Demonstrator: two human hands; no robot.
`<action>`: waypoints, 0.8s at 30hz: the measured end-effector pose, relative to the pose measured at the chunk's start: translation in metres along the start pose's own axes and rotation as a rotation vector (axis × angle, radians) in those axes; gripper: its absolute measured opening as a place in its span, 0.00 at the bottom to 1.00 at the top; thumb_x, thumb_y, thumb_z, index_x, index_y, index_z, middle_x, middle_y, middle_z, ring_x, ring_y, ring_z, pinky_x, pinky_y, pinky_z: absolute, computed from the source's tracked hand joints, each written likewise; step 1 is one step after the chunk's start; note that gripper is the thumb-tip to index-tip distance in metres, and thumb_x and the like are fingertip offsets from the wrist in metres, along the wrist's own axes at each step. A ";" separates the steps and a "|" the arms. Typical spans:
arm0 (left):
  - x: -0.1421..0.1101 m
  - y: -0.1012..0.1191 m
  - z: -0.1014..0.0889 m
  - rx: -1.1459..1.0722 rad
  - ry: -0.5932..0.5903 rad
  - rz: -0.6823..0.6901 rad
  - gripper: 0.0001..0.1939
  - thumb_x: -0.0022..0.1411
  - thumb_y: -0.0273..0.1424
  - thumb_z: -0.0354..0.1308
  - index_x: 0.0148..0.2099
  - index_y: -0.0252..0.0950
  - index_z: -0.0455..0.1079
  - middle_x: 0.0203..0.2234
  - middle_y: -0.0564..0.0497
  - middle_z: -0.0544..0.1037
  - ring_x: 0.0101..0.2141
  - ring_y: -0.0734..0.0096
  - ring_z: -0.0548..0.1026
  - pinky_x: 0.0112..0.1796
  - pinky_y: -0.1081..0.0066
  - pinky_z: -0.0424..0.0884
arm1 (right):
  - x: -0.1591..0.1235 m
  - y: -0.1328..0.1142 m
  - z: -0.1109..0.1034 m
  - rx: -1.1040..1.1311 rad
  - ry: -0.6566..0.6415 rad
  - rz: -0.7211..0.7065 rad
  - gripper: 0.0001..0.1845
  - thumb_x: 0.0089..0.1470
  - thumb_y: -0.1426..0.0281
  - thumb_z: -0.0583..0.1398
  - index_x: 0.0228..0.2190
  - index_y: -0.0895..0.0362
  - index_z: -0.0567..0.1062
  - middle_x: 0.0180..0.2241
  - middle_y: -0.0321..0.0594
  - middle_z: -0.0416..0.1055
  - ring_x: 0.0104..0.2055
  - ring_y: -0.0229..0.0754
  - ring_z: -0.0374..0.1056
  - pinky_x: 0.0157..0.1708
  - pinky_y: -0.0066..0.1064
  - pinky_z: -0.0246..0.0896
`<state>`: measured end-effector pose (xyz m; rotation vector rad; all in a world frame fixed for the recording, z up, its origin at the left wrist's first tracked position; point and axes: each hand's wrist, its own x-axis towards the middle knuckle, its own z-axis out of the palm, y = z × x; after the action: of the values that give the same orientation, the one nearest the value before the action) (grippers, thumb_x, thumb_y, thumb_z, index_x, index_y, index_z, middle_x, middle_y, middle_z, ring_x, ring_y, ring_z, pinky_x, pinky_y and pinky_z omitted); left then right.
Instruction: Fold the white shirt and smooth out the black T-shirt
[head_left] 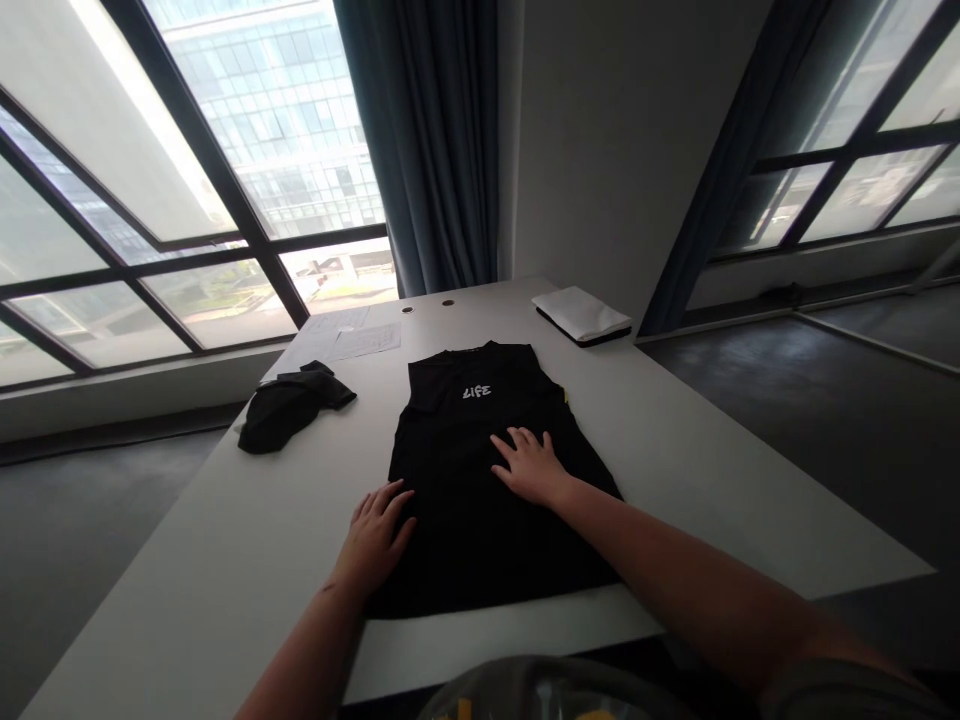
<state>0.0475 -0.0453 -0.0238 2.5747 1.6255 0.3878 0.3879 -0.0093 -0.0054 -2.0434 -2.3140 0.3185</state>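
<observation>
A black T-shirt lies spread flat on the white table, its collar at the far end and its hem towards me. White lettering runs across its upper part. My left hand rests at the shirt's left edge, fingers stretched forward. Spread fingers of my right hand lie flat on the middle of the cloth, right of centre. Neither hand grips anything. A small yellow bit shows at the shirt's right edge.
Crumpled dark cloth lies at the table's left edge. Behind it are printed paper sheets. A white folded item with a black underside sits at the far right. Beyond stand a blue curtain, a pillar and windows.
</observation>
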 end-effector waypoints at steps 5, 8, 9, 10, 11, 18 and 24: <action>-0.004 0.006 -0.005 0.040 -0.009 -0.001 0.21 0.73 0.37 0.51 0.64 0.45 0.70 0.66 0.47 0.70 0.66 0.55 0.67 0.68 0.45 0.58 | -0.041 0.009 0.026 0.037 0.005 -0.050 0.36 0.69 0.48 0.48 0.73 0.42 0.55 0.77 0.42 0.41 0.78 0.60 0.35 0.70 0.68 0.28; 0.013 0.024 -0.015 0.087 -0.003 0.007 0.17 0.73 0.39 0.52 0.58 0.44 0.75 0.63 0.46 0.73 0.64 0.52 0.68 0.66 0.45 0.60 | -0.058 0.016 0.031 0.052 0.035 -0.084 0.36 0.68 0.48 0.49 0.72 0.42 0.56 0.76 0.41 0.41 0.77 0.60 0.37 0.71 0.66 0.29; 0.024 0.034 -0.018 0.090 -0.004 0.046 0.17 0.73 0.39 0.52 0.57 0.44 0.76 0.63 0.46 0.73 0.65 0.52 0.67 0.66 0.47 0.61 | -0.061 0.016 0.031 0.051 0.046 -0.095 0.36 0.68 0.48 0.49 0.72 0.42 0.57 0.76 0.41 0.41 0.77 0.60 0.37 0.72 0.65 0.29; 0.038 0.045 -0.020 0.085 -0.012 0.112 0.17 0.73 0.38 0.51 0.57 0.44 0.75 0.64 0.47 0.72 0.66 0.54 0.66 0.66 0.50 0.60 | -0.062 0.016 0.031 0.045 0.053 -0.100 0.36 0.69 0.49 0.50 0.72 0.43 0.57 0.76 0.42 0.41 0.77 0.60 0.37 0.72 0.64 0.29; 0.055 0.058 -0.021 0.071 -0.026 0.183 0.18 0.74 0.37 0.50 0.59 0.44 0.75 0.66 0.48 0.71 0.67 0.56 0.65 0.67 0.53 0.59 | -0.063 0.015 0.030 0.036 0.056 -0.102 0.36 0.69 0.49 0.50 0.72 0.44 0.57 0.76 0.43 0.41 0.77 0.60 0.37 0.72 0.65 0.29; 0.185 0.131 0.010 0.013 -0.240 0.358 0.26 0.77 0.40 0.45 0.73 0.43 0.62 0.74 0.49 0.57 0.73 0.57 0.53 0.70 0.53 0.52 | -0.074 0.019 0.027 -0.007 0.076 -0.145 0.39 0.68 0.48 0.51 0.72 0.52 0.58 0.75 0.49 0.44 0.77 0.58 0.39 0.73 0.59 0.35; 0.200 0.131 0.051 -0.017 -0.249 0.394 0.30 0.77 0.47 0.43 0.76 0.48 0.56 0.76 0.51 0.52 0.74 0.55 0.48 0.71 0.49 0.46 | -0.104 0.043 0.038 -0.008 0.149 0.047 0.42 0.68 0.48 0.51 0.72 0.60 0.57 0.75 0.54 0.42 0.77 0.56 0.40 0.74 0.52 0.39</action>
<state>0.2564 0.0807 -0.0130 2.7893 1.0318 0.0922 0.4378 -0.1116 -0.0391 -2.0516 -2.1874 0.1532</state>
